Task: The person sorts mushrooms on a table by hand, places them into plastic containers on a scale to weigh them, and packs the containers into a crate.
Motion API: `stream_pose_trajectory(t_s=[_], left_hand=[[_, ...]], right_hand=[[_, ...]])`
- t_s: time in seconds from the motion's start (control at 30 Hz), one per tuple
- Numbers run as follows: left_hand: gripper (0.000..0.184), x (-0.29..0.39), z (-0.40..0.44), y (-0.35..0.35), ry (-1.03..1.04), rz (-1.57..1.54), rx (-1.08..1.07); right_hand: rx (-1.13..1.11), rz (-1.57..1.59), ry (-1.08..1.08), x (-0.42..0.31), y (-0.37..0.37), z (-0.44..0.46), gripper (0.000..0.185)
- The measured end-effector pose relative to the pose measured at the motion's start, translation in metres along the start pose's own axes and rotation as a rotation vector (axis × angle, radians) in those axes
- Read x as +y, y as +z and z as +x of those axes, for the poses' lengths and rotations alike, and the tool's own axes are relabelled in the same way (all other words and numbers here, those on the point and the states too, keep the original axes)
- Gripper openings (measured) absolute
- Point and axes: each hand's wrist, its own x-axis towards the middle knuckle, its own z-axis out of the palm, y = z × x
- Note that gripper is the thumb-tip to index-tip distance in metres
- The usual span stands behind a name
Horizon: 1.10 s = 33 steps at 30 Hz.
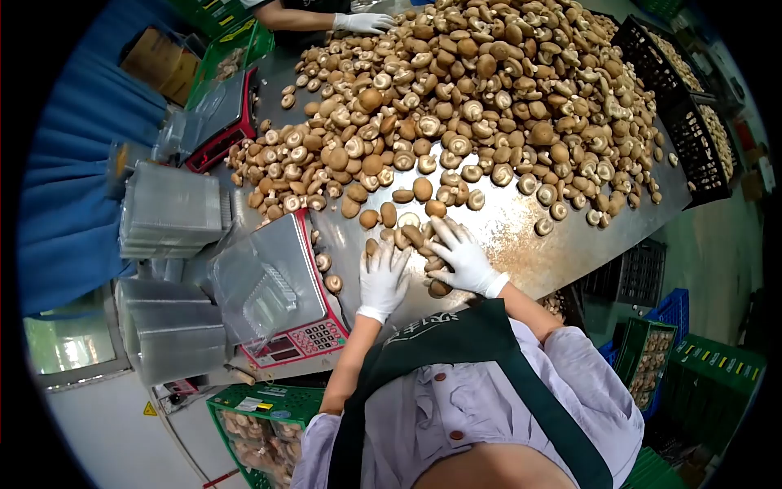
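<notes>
White gloves cover both hands. My left hand (384,281) lies with its fingers spread on the metal table (505,224), its fingertips touching a few brown mushrooms. To its right, my right hand (464,259) rests with fingers apart over a small group of mushrooms (413,236) between the two hands. Some of these mushrooms are partly hidden under the right fingers. Beyond them rises a large heap of mushrooms (521,98). Left of my left hand stands a red-edged scale (301,338) with a clear plastic tray (270,300) on it.
Stacks of clear trays (171,208) stand at the left, near a second red scale (224,138). A co-worker's gloved hand (364,23) is at the far edge of the heap. Black crates (702,155) line the right side; a green crate (261,403) sits below the table.
</notes>
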Motion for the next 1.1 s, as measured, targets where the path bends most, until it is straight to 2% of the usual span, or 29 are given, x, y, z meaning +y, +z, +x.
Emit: stream_pose_trajectory(t_s=[0.2,0.3,0.37,0.43,0.47,0.5,0.53,0.57,0.6,0.63,0.7,0.73,0.77,0.83,0.97,1.03,1.1], left_hand=[[0.043,-0.006,-0.049,0.006,-0.154,0.031,0.058],[0.035,-0.012,-0.056,-0.001,-0.150,-0.051,0.102],[0.033,-0.014,-0.055,-0.002,-0.156,-0.119,0.156],[0.030,-0.014,-0.044,-0.005,-0.159,-0.191,0.213],[0.029,-0.014,-0.034,-0.009,-0.195,-0.239,0.299],[0.029,-0.014,-0.024,-0.011,-0.230,-0.287,0.386],[0.028,-0.017,-0.015,-0.009,-0.256,-0.331,0.401],[0.028,-0.019,-0.002,-0.010,-0.274,-0.413,0.405],[0.031,-0.020,0.013,-0.015,-0.305,-0.386,0.377],[0.034,-0.022,0.029,-0.017,-0.334,-0.359,0.350],[0.040,-0.033,0.054,-0.008,-0.363,-0.363,0.247],[0.046,-0.035,0.067,-0.011,-0.386,-0.385,0.095],[0.049,-0.043,0.077,-0.003,-0.257,-0.337,0.087],[0.048,-0.045,0.085,0.007,-0.182,-0.037,-0.115],[0.048,-0.052,0.079,0.017,-0.175,-0.056,-0.066],[0.047,-0.045,0.066,0.010,-0.149,-0.120,-0.096],[0.048,-0.038,0.062,0.005,-0.162,-0.147,-0.128]], right_hand=[[-0.245,0.038,-0.283,-0.029,0.007,0.009,0.042],[-0.188,0.191,-0.394,-0.024,0.017,0.016,0.043],[-0.004,0.427,-0.258,-0.018,0.014,0.033,0.034],[0.182,0.261,-0.151,-0.005,-0.002,0.054,0.023],[0.323,0.171,0.012,0.009,0.001,0.064,0.022],[0.246,0.064,0.191,0.020,-0.010,0.077,0.023],[0.415,0.068,0.252,0.038,-0.006,0.088,0.026],[0.271,0.018,0.396,0.055,-0.013,0.100,0.029],[0.197,-0.095,0.471,0.057,-0.027,0.110,0.031],[0.019,-0.133,0.537,0.072,-0.025,0.117,0.034],[-0.051,-0.094,0.436,0.096,-0.007,0.122,0.026],[-0.075,-0.173,0.392,0.101,0.002,0.123,0.025],[-0.038,-0.244,0.325,0.099,0.004,0.124,0.023],[-0.087,-0.176,0.418,0.096,0.004,0.124,0.020],[0.119,0.209,0.511,0.100,-0.002,0.096,0.023],[0.281,0.698,0.607,0.104,-0.005,0.078,0.020],[0.401,1.105,0.793,0.091,-0.034,0.063,0.021]])
